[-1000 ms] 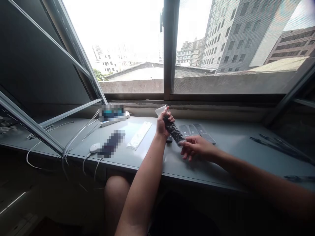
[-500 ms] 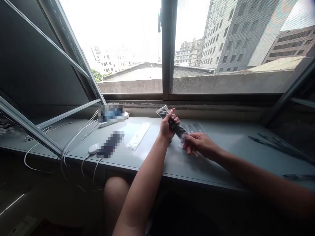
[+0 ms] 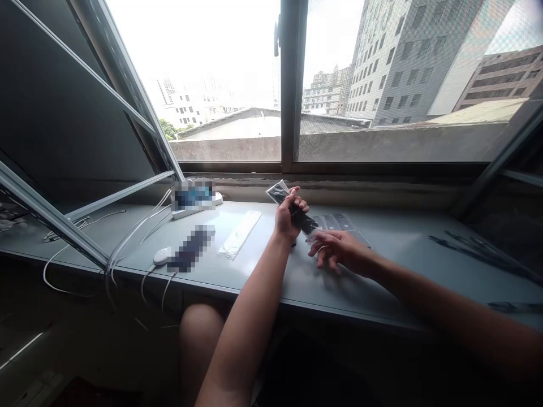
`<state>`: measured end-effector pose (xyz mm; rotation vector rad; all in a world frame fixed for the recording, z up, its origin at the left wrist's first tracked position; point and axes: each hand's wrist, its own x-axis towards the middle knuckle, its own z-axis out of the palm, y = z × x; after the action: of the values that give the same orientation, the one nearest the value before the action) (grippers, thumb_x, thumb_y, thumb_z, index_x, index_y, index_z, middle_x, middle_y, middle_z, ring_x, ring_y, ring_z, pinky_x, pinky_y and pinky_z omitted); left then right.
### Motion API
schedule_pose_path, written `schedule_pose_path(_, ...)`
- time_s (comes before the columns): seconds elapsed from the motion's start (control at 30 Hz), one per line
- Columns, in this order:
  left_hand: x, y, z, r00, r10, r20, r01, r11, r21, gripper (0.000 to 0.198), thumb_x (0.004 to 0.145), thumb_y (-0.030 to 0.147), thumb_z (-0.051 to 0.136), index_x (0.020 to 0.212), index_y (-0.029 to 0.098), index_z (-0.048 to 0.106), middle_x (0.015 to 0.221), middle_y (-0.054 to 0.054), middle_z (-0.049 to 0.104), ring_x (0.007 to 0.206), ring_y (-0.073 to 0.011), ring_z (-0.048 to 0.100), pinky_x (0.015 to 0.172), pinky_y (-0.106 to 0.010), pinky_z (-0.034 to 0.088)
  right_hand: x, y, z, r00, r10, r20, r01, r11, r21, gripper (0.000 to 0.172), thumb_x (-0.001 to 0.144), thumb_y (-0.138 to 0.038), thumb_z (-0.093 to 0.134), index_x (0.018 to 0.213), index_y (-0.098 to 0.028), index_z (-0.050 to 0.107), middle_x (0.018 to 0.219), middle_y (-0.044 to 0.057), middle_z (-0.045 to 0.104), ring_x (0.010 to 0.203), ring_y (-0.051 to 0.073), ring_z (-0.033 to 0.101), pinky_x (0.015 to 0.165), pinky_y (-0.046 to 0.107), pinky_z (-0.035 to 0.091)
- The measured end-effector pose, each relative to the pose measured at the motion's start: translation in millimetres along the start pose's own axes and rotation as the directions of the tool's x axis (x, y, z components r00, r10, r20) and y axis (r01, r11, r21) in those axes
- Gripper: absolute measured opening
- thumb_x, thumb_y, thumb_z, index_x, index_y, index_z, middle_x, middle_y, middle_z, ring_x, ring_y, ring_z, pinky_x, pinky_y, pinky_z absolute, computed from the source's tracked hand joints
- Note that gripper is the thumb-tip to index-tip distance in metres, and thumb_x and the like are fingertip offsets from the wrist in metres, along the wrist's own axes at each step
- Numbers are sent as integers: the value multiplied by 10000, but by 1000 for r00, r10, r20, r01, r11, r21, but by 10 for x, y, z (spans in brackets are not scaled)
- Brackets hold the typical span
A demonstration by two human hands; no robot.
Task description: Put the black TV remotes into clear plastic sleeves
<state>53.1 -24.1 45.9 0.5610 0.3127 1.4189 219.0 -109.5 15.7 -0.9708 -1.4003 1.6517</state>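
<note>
A long black strip in a clear plastic sleeve (image 3: pixel 303 219) slants down to the right above the desk. My left hand (image 3: pixel 289 216) is closed around its upper part, and a flat end of the packet sticks out past the thumb. At the lower end, the thumb and forefinger of my right hand (image 3: pixel 337 249) pinch the loose clear plastic, while the other fingers hang apart. Just behind my right hand, flat clear packets with dark strips (image 3: pixel 335 221) lie on the desk. What the black strip is, I cannot make out.
A long white packet (image 3: pixel 240 234) lies on the grey desk (image 3: pixel 254 277) left of my forearm. Farther left are a white round charger (image 3: pixel 160 257), blurred-out devices, a white power strip (image 3: pixel 218 199) and loose cables. Dark straps (image 3: pixel 475 246) lie at the right. A metal frame (image 3: pixel 139 118) leans at the left.
My right hand has shifted slightly left and its lower fingers have spread a little. The packet's upper end has tipped slightly to the left in my left hand.
</note>
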Motion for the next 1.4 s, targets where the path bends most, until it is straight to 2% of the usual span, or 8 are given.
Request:
schedule_pose_path(0.27, -54, -46, 18, 991, -39, 126, 48, 996, -69, 217, 998, 267, 771, 1202, 201, 741, 756, 45, 503, 694, -94, 590, 703, -224, 510, 31, 16, -17, 996, 76, -46, -76, 997, -4, 571, 975, -662, 777, 1100, -104, 783, 912, 168, 831, 577, 190, 749, 327, 209, 475)
schedule_pose_path(0.47, -111, -78, 53, 978, -169, 124, 173, 985, -21, 357, 950, 298, 831, 1282, 212, 732, 777, 28, 575, 741, -120, 663, 752, -249, 569, 29, 11, -18, 997, 70, -16, -71, 995, -71, 617, 933, -708, 798, 938, -92, 826, 776, 156, 816, 483, 164, 697, 327, 206, 433)
schedule_pose_path(0.6, -101, -40, 38, 979, -137, 154, 144, 989, -35, 304, 974, 279, 786, 1264, 198, 739, 778, 22, 577, 742, -120, 674, 753, -243, 579, 20, 7, -11, 1000, 26, 8, -26, 998, -59, 585, 924, -675, 826, 951, -91, 841, 793, 140, 818, 515, 156, 706, 372, 204, 466)
schedule_pose_path(0.73, -54, 35, 8, 996, -68, 51, 74, 990, -123, 328, 997, 235, 738, 1324, 225, 716, 789, 25, 581, 688, -98, 645, 707, -215, 571, 4, 4, 0, 999, 21, 31, -19, 998, -57, 552, 943, -641, 822, 962, -90, 827, 816, 141, 817, 546, 168, 719, 398, 222, 494)
schedule_pose_path(0.83, -19, 51, -15, 999, -37, 14, 39, 986, -163, 320, 1016, 179, 696, 1330, 238, 704, 759, 41, 534, 599, -71, 552, 603, -170, 506, -1, 15, 6, 997, 63, 48, -60, 996, -63, 567, 946, -657, 812, 989, -92, 817, 836, 148, 823, 575, 188, 748, 407, 232, 523)
schedule_pose_path(0.93, -6, 14, -26, 996, -52, 66, 62, 984, -166, 241, 1043, 155, 658, 1267, 218, 723, 741, 45, 488, 575, -65, 491, 564, -158, 457, -4, 27, 14, 985, 143, 91, -138, 989, -60, 635, 952, -715, 773, 1044, -88, 815, 876, 164, 836, 610, 209, 782, 419, 234, 555)
schedule_pose_path(1.13, -33, -46, -18, 990, -109, 89, 119, 986, -113, 206, 1038, 208, 708, 1243, 214, 730, 811, 18, 551, 659, -77, 556, 648, -184, 509, -20, 32, 39, 973, 167, 160, -160, 985, -58, 675, 972, -749, 725, 1026, -81, 815, 898, 173, 844, 628, 208, 795, 459, 231, 584)
schedule_pose_path(1.4, -9, -5, -31, 996, -72, 48, 76, 995, -72, 197, 1060, 246, 639, 1202, 176, 756, 904, -28, 683, 737, -103, 662, 778, -237, 564, -34, -1, 45, 979, 98, 176, -86, 994, -72, 664, 973, -738, 730, 1008, -80, 812, 893, 175, 840, 632, 213, 794, 506, 261, 608)
